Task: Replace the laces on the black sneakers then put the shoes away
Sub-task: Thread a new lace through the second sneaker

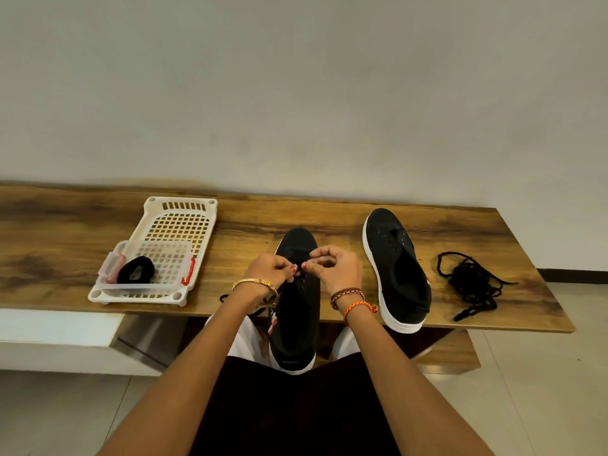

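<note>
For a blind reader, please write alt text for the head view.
Both hands, left hand and right hand, pinch at the eyelets of a black sneaker on a wooden table; a second sneaker lies unlaced beside loose black laces.

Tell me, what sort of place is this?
Probably a room in a home: a wooden bench against a plain wall, a tiled floor, and a plastic basket beside the sneakers being laced.

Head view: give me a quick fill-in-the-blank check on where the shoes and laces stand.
1. Both hands, left hand and right hand, work at the ____ sneaker.
2. The loose lace pile lies ____ of the other sneaker.
3. The coiled lace sits in the clear ____.

Missing: middle; right; box
</note>
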